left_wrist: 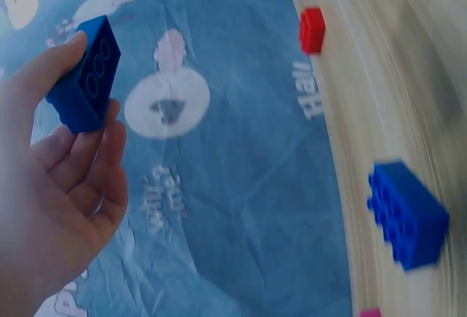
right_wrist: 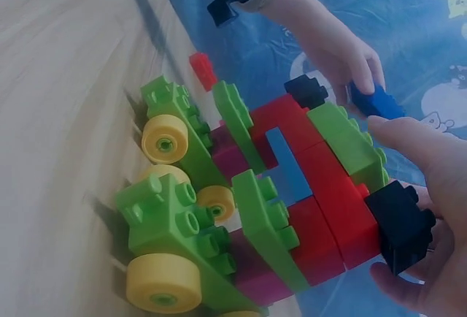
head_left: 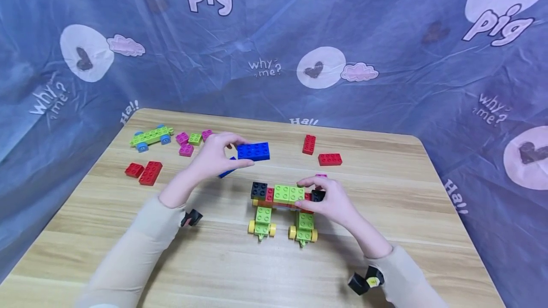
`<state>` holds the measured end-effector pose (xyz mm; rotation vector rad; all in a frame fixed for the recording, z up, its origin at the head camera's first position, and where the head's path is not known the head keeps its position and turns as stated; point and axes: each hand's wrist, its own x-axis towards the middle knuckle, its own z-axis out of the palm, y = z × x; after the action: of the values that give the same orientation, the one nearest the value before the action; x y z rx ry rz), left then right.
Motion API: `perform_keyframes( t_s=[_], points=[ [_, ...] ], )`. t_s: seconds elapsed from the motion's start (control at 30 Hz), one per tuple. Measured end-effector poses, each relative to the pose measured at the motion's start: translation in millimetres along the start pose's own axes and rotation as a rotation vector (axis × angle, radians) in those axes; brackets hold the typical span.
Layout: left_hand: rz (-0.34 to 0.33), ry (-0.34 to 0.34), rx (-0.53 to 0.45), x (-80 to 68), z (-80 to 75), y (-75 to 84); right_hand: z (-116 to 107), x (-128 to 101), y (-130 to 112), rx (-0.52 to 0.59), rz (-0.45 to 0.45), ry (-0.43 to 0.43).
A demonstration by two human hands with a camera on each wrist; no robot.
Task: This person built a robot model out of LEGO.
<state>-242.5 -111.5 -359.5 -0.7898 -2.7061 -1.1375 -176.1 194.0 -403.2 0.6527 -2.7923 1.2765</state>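
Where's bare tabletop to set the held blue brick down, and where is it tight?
Free: the near table strip between both sleeves, below the wheeled brick build, and the far right corner beyond the two red bricks. Crowded: far left, by the green wheeled piece, pink bricks and red pair.

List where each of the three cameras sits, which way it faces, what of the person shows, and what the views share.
Head: worn on the head, looks forward and down on the wooden table; shows both sleeved forearms, the left hand and the right hand.
Left wrist: on the left wrist, looks along the palm past the table edge; shows the fingers pinching the blue brick.
Right wrist: on the right wrist, looks close at the wheeled brick model; shows fingertips and the other arm.
Shared: the blue brick appears in all three; the model in head and right wrist.
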Motion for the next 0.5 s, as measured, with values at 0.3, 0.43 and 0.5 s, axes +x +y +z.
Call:
perform_keyframes(
  t_s=[0.3, 0.43, 0.5],
  points=[
    [0.026, 0.000, -0.066, -0.5, 19.4, 24.6, -3.4, 5.2, -6.4, 0.066, 0.043, 0.057],
    [0.064, 0.000, -0.079, -1.1, 24.5, 35.5, -6.1, 7.4, -8.4, 0.075, 0.020, 0.080],
    [0.088, 0.003, -0.073, -1.4, 26.8, 39.9, -8.0, 8.3, -10.0, 0.078, -0.008, 0.102]
  ],
)
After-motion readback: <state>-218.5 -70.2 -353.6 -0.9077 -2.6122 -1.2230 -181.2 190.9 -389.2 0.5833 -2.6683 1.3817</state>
